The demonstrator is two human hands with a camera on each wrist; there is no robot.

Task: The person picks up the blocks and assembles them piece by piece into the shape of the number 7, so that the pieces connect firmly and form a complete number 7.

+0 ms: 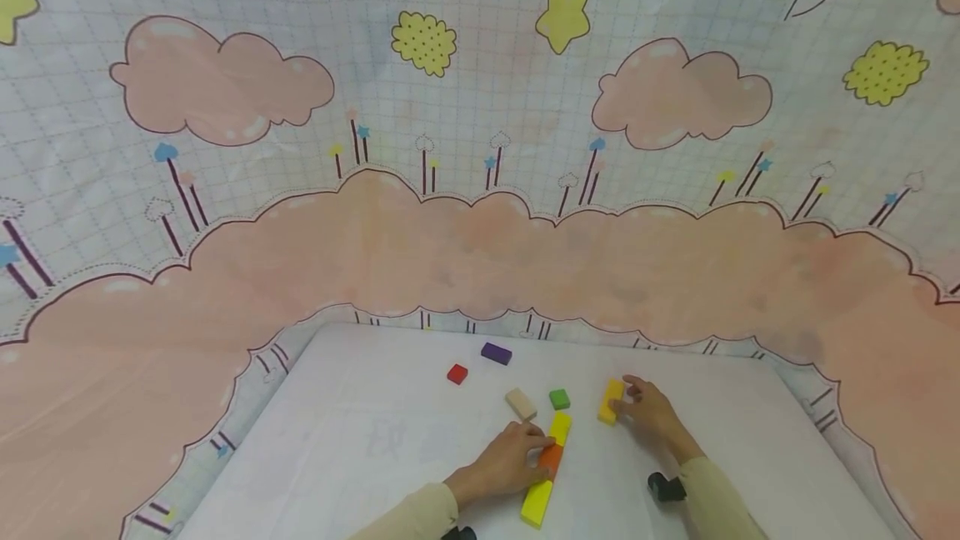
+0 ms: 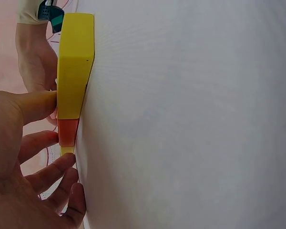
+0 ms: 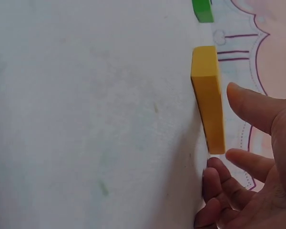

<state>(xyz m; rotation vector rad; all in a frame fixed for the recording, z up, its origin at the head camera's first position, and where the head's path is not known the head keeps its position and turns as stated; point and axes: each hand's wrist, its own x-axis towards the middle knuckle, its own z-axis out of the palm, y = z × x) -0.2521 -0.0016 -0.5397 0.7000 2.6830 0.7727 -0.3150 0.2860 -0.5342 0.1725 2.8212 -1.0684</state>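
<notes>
— Blocks on the white surface (image 1: pixel 360 440): how many, and where?

— A row laid end to end: yellow block (image 1: pixel 559 427), orange block (image 1: pixel 550 458), lime block (image 1: pixel 537 502). Left hand (image 1: pixel 504 465) rests on the orange block, fingers curled against it. Amber block (image 1: pixel 611 401) lies apart to the right.

— Right hand (image 1: pixel 651 413)?

— Beside the amber block, fingertips touching its near end, thumb clear of it, fingers loosely bent; not clamped.

— Loose items?

— Green block (image 1: pixel 559 398) and beige block (image 1: pixel 521 404) just beyond the row; red block (image 1: pixel 457 373) and purple block (image 1: pixel 497 352) farther back.
</notes>
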